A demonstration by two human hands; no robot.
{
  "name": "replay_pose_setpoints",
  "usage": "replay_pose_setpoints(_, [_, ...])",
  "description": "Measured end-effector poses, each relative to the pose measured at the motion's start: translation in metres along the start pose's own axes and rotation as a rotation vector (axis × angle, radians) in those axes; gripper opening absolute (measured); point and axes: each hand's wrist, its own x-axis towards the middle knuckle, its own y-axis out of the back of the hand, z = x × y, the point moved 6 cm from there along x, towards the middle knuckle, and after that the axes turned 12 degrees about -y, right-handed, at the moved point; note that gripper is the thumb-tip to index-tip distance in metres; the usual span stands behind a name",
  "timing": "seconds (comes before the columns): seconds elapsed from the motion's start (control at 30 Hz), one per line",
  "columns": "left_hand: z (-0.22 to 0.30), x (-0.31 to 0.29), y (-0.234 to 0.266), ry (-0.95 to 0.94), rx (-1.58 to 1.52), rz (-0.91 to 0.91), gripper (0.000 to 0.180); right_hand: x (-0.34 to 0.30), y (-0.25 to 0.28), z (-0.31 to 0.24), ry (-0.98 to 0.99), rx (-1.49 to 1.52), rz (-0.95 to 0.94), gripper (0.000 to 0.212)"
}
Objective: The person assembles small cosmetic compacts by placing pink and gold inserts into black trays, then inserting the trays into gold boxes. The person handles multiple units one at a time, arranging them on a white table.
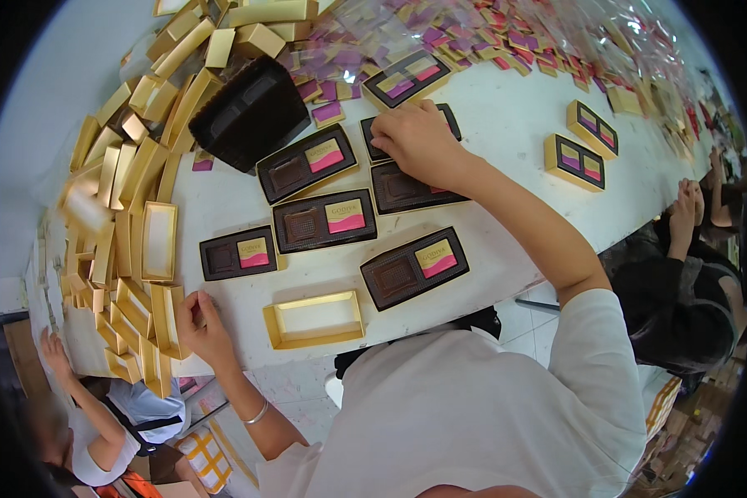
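Note:
My right hand [419,141] reaches far across the white table [506,124] and presses its fingers on a dark brown tray [402,189] and the tray behind it. My left hand [201,319] rests at the near table edge, fingers curled against a small gold box [168,319], next to the gold pile. Several dark trays, each with a pink-and-gold wrapped piece, lie between the hands [324,220]. An empty gold box [315,317] lies open at the near edge.
A heap of empty gold boxes [133,166] fills the left side. A stack of dark trays [249,112] sits behind it. Purple and pink wrapped pieces [473,41] cover the far end. Filled gold boxes [574,162] lie right. Other people sit at lower left and right.

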Motion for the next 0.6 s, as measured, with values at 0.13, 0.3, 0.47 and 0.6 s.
replay_pose_setpoints(0.13, [-0.008,-0.005,0.005,-0.009,0.02,0.023,0.015,-0.017,0.026,0.039,0.004,-0.062,0.025,0.004])
replay_pose_setpoints(0.3, [-0.005,-0.001,0.0,0.004,-0.002,-0.018,0.018,-0.027,0.085,0.14,-0.408,0.028,-0.093,0.01])
replay_pose_setpoints(0.47, [-0.002,-0.002,0.001,-0.003,-0.003,0.004,0.016,0.005,0.044,0.07,0.273,-0.076,0.076,0.034])
replay_pose_setpoints(0.6, [-0.012,-0.005,0.004,0.013,-0.003,0.041,0.017,-0.009,0.04,0.095,0.238,-0.162,0.021,0.039])
